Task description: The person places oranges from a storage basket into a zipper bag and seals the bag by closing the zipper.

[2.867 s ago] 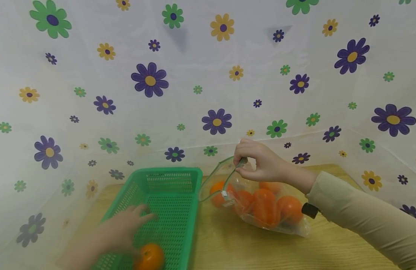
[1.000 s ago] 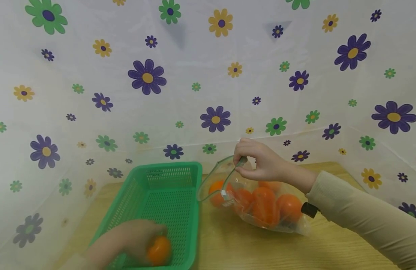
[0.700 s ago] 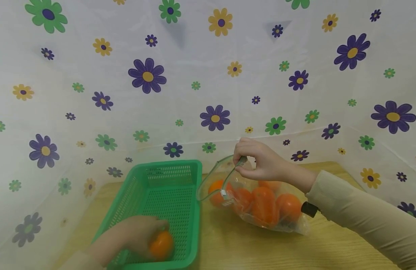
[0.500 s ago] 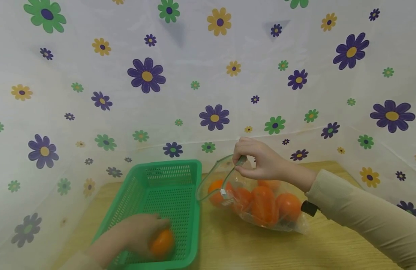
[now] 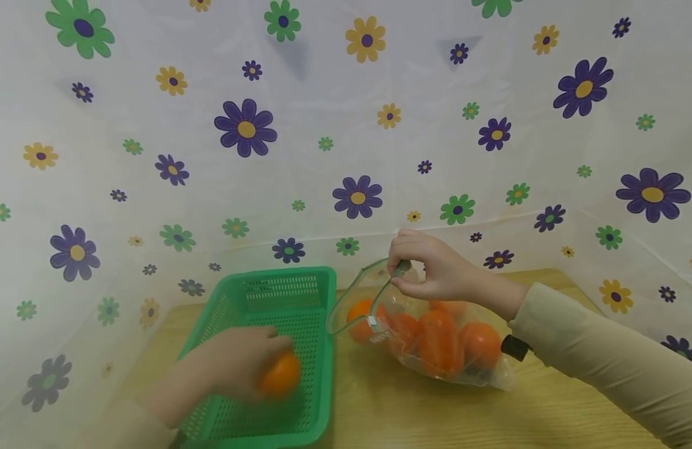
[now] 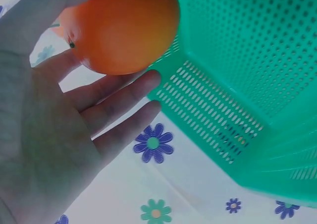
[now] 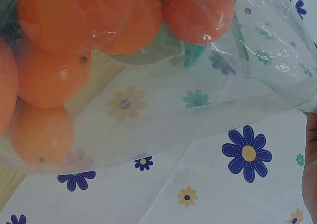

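Observation:
My left hand point(image 5: 239, 358) grips an orange point(image 5: 282, 374) over the inside of the green plastic basket point(image 5: 327, 349). In the left wrist view, thumb and forefinger are round the orange point(image 6: 126, 30), while the other fingers extend below it. On the right, my right hand point(image 5: 430, 265) pinches the edge of a clear zip bag point(image 5: 372, 320) and holds its mouth open toward the basket. Several oranges point(image 5: 438, 343) fill the bag; the right wrist view shows them through the plastic, with only a sliver of the right hand point(image 7: 311, 159) at the edge.
Basket and bag stand side by side on a wooden table point(image 5: 402, 418). Behind and at both sides hangs a white flower-patterned curtain point(image 5: 301, 181). A small black device point(image 5: 515, 348) sits at the right wrist.
The left hand has come down on an orange at the basket's near end, gripped it and moved it up and right. The right hand and bag stay put.

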`<state>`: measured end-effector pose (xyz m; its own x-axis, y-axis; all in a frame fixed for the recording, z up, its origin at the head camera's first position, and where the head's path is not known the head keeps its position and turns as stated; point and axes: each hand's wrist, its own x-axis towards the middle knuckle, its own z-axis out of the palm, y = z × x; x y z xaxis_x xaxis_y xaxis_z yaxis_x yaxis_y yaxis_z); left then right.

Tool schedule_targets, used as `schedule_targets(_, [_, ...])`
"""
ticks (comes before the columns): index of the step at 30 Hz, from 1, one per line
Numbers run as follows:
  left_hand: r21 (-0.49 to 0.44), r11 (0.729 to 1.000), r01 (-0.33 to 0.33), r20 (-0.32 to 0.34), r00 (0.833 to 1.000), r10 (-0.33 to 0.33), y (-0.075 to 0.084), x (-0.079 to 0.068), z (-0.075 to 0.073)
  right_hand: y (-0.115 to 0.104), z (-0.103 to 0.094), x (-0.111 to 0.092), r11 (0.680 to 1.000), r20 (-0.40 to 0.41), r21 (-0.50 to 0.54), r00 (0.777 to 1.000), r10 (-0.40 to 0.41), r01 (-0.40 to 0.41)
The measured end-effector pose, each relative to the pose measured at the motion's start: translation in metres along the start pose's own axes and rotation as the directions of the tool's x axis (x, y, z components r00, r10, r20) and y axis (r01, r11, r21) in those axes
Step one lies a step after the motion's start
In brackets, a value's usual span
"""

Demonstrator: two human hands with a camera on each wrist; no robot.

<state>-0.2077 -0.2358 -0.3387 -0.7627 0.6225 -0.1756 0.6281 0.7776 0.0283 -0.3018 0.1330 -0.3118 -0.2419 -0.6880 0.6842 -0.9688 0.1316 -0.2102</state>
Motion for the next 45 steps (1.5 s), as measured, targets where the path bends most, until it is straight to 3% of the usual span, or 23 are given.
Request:
schedule_targets(15, [0.037,0.999,0.005,-0.075,0.997,-0.003,0.007,0.009,-0.027,0.0,0.0,-0.001,1.0,0.005,0.007,1.0,0.002,-0.002])
schedule_targets(32, [0.074,0.997,-0.009,-0.158,0.987,0.021,0.01,0.031,-0.058,-0.003,-0.003,-0.001,1.0,0.006,-0.015,1.0,0.007,-0.007])
schedule_targets(45, [0.055,0.993,-0.105,-0.27,0.956,0.116,0.012,0.05,-0.071,-0.001,-0.001,-0.001,1.0,-0.002,-0.01,1.0,-0.006,0.006])
